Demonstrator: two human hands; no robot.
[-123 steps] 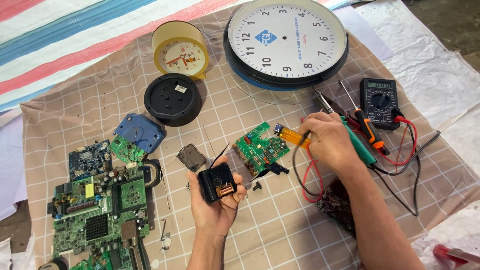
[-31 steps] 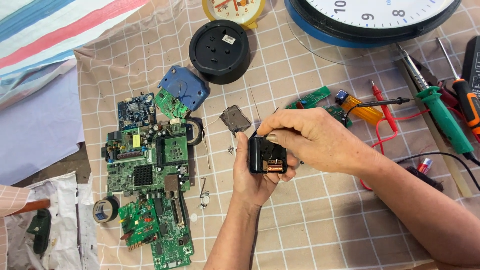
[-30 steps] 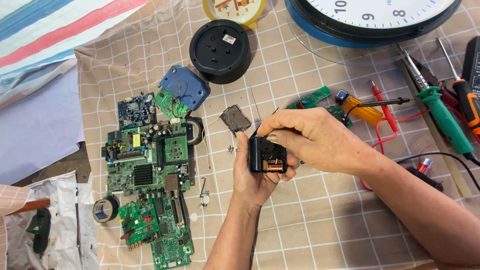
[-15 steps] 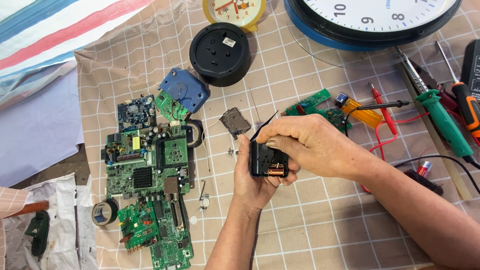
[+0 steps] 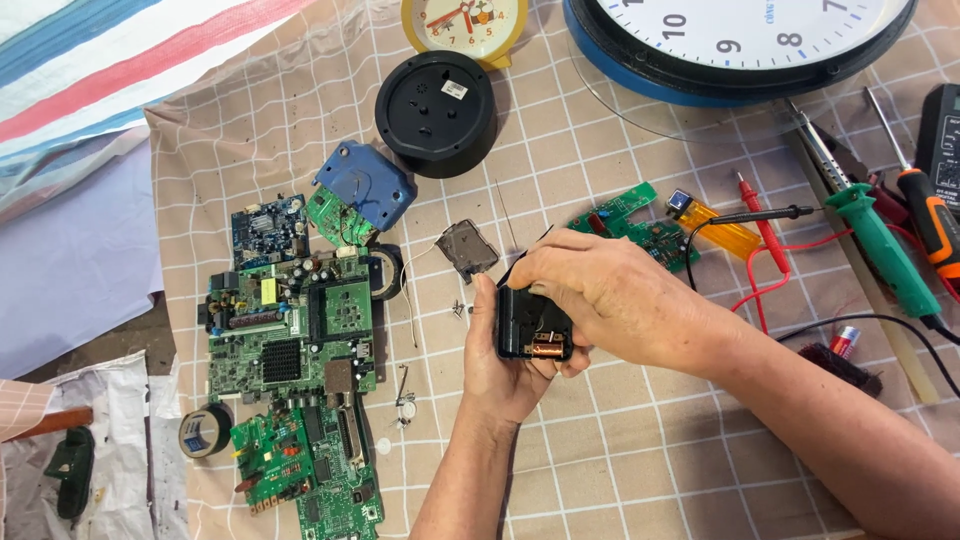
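Two hands meet at the middle of my view, both on one small black clock movement (image 5: 533, 325). My left hand (image 5: 505, 365) cradles it from below, palm up, fingers curled around its edges and closed on the housing. My right hand (image 5: 600, 300) comes in from the right and lies over the top of the movement, fingertips pressed down on its upper edge; I cannot tell whether those fingers pinch anything small of their own. A copper coil shows in the movement's open lower corner.

The movement is held just above the checked beige cloth (image 5: 640, 450) that covers the work surface. Just beyond my fingers, up and left, lies a dark translucent cover (image 5: 467, 247), with tiny loose parts beside it. Behind my right hand sits a small green circuit board (image 5: 630, 215), and next to it a yellow lighter (image 5: 715, 228) and a red multimeter probe (image 5: 757, 218).

Further left is a large green circuit board (image 5: 290, 325), a blue plastic module (image 5: 365, 185) above it and a roll of tape (image 5: 205, 432) below. At the far edge rest a black round clock back (image 5: 435, 100), a yellow alarm clock (image 5: 465, 25) and a big wall clock (image 5: 740, 40). A green-handled soldering iron (image 5: 880, 250) lies to the right.
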